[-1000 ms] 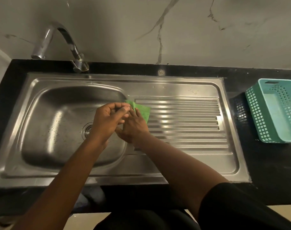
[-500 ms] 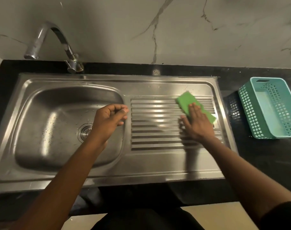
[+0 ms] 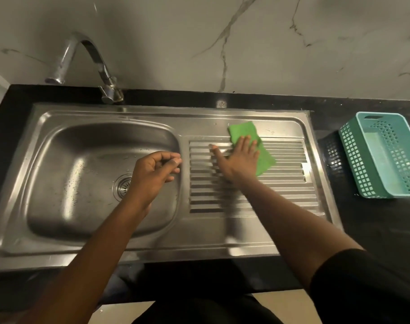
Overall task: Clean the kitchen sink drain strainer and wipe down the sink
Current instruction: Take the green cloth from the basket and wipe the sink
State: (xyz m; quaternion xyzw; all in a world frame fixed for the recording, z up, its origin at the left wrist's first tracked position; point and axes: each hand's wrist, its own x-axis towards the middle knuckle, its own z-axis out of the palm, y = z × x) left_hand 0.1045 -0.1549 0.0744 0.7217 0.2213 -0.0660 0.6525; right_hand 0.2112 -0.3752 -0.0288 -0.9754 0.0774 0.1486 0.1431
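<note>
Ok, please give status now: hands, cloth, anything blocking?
Right hand flat on green cloth, on ribbed drainboard. Left hand loosely curled, empty, above basin. Nothing blocking.

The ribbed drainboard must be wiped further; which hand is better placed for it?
The right hand, probably: it lies flat on the green cloth on the drainboard. The left hand hovers curled over the basin, holding nothing.

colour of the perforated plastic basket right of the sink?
Teal green perforated plastic basket, clearest in the head view, on the black counter.

Dim warm light glares off the steel sink [image 3: 101,244], edges bow wide-angle, and the right hand [image 3: 240,160] is motion-blurred.
</note>
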